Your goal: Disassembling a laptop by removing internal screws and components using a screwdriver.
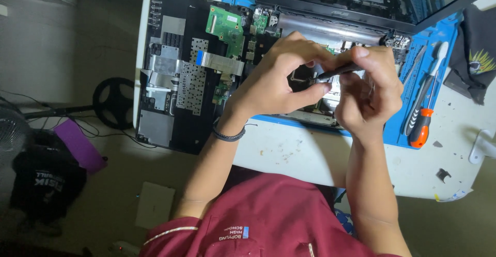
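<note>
I judge I'm mid-unscrewing inside the opened laptop [330, 35]: my right hand [369, 89] grips the dark screwdriver [338, 72] tight, left hand [281, 79] pinching its tip, needing steady downward pressure.

Both hands meet over an opened laptop base [305, 110] lying on a blue work mat [398, 128] on a white table [289, 153]. The right hand [369, 89] grips a dark slim tool [338, 72], its tip pointing toward the left hand [279, 84], whose fingers curl around the tip. A black keyboard cover [170, 71], turned underside up with a green circuit board [226, 27], lies just left of the hands. An orange-handled screwdriver [421, 125] rests on the mat to the right.
</note>
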